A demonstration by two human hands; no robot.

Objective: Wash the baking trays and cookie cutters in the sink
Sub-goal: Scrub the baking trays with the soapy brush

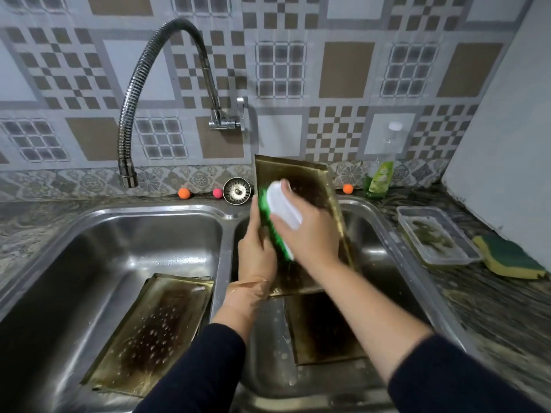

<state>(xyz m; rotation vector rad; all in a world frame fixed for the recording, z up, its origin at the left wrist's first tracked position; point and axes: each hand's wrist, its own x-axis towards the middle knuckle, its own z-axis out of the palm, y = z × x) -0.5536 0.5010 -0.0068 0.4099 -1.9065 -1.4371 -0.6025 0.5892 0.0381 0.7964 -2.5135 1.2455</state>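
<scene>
Double steel sink (226, 216) fills the lower frame. Right hand (310, 231), centre frame, grips a scrub brush (280, 216) with white handle and green bristles, fingers curled over the handle, bristles against the face of a baking tray (301, 177). That tray stands tilted nearly upright over the right basin, top edge leaning toward the wall, dark burnt patch in its middle. Left hand (256, 248) grips the tray's left edge just beside the brush, fingers wrapped round the edge. Both arms in dark sleeves.

Second baking tray (322, 332) lies flat on the right basin floor, lower centre-right, partly under the right forearm. Third baking tray (152, 332) lies in the left basin, lower left, propped at a slant, wet with droplets and a dark centre. No cookie cutters can be made out.

Flexible faucet (140, 84) arches at upper left, spout over the left basin. On the surface behind the sink: sink strainer (237, 190) leaning on the wall, two orange balls (184, 193), one pink ball (217, 193). Right of frame: green dish soap bottle (380, 174), clear plastic container (438, 236), yellow-green sponge (510, 257).
</scene>
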